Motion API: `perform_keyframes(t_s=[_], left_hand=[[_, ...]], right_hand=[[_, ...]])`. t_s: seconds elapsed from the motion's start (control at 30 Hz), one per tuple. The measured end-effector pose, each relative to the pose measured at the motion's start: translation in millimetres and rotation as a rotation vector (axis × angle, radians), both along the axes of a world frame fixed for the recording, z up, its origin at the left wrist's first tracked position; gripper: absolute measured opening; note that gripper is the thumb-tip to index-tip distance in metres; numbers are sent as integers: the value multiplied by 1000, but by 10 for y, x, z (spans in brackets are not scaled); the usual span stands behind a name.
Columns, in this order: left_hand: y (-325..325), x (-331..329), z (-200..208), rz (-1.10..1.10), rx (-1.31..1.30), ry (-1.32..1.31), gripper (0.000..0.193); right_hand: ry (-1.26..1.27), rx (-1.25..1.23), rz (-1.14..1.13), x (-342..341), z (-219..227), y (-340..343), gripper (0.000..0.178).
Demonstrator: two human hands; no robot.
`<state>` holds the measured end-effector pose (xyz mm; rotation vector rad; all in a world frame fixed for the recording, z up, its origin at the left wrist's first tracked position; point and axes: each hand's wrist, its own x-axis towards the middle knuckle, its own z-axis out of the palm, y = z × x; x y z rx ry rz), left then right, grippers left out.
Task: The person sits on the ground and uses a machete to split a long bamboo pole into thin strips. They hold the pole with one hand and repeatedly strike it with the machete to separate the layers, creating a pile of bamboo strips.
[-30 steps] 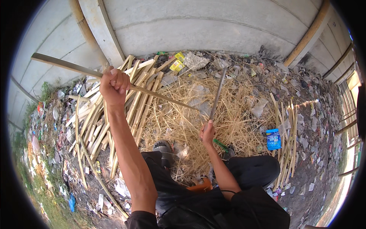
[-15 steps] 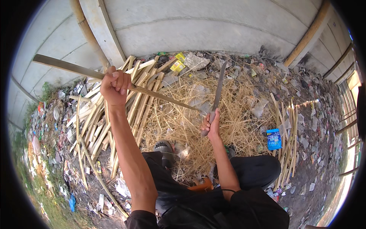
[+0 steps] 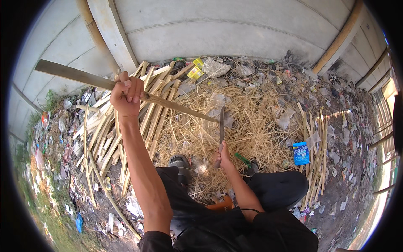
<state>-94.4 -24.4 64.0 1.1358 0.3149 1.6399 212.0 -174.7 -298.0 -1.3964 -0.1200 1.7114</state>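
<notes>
My left hand (image 3: 127,95) is raised at the left of centre, its fingers wrapped round a long bamboo strip (image 3: 180,108). The strip slants from the upper left down to the right, over the middle of the ground. Lower and nearer to me, my right hand (image 3: 223,155) is closed on the handle of a machete (image 3: 222,126). Its narrow dark blade points away from me and stands at the strip's lower end; whether the two touch I cannot tell. Under both lies a heap of pale bamboo shavings (image 3: 260,134).
A pile of split bamboo strips (image 3: 153,122) lies to the left. A smaller bundle of thin strips (image 3: 321,155) is at the right, beside a blue packet (image 3: 301,153). Litter covers the ground up to a grey panel wall (image 3: 226,33). My boot (image 3: 181,168) rests by the shavings.
My right hand has drawn the machete back toward me and to the left, turning the blade more upright. The left hand stays in place; the strip has rolled slightly, showing a broader face.
</notes>
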Motion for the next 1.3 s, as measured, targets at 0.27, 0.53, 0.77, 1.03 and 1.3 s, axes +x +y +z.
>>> perform_keyframes(t_s=[0.27, 0.53, 0.77, 1.03, 1.3], left_hand=[[-25, 86, 103, 91, 37, 23, 18], [48, 110, 47, 119, 23, -36, 20], [41, 54, 24, 129, -11, -46, 15], [-1, -72, 130, 77, -117, -137, 52], [-69, 193, 261, -128, 114, -44, 28]], right_hand=[[-156, 411, -228, 132, 910, 385, 62], [-333, 506, -220, -153, 257, 89, 63], [-70, -23, -91, -239, 72, -35, 67], [-190, 302, -161, 175, 359, 12, 64], [-216, 282, -251, 237, 538, -5, 62]])
